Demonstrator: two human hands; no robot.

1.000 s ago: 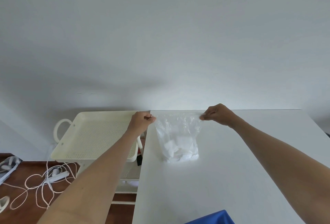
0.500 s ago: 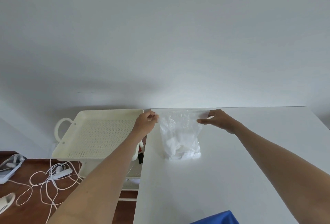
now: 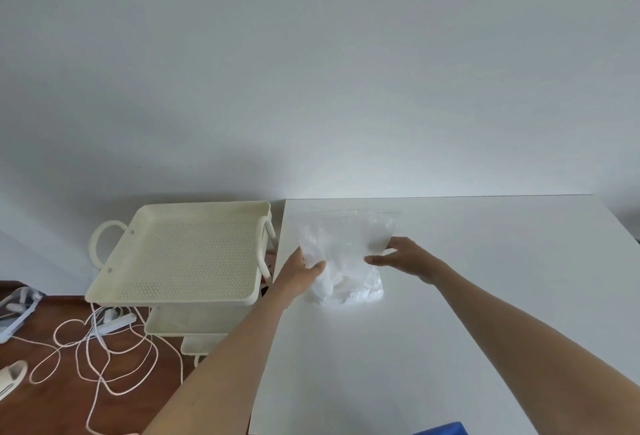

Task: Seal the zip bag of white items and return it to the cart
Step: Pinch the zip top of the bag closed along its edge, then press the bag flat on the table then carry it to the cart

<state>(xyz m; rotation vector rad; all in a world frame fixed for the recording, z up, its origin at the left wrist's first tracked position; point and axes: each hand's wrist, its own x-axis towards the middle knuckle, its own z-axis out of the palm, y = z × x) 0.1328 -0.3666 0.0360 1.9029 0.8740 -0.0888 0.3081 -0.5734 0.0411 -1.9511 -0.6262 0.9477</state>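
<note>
A clear zip bag (image 3: 346, 251) with white items inside lies on the white table (image 3: 450, 296), near its far left corner. My left hand (image 3: 304, 270) grips the bag's left side, thumb over the plastic. At the bag's right side, my right hand (image 3: 403, 258) has its fingers spread and touching the plastic. The bag's zip edge runs along its far side; I cannot tell whether it is sealed. The cream cart (image 3: 180, 254), with a perforated top tray, stands just left of the table.
Lower cart shelves (image 3: 180, 320) show under the top tray. White cables and a power strip (image 3: 104, 327) lie on the wooden floor at left. A blue object (image 3: 440, 429) pokes in at the table's near edge. A white wall stands behind.
Both hands have left the bag's top corners and moved down to its middle; the left now grips the side, and the right rests against it.
</note>
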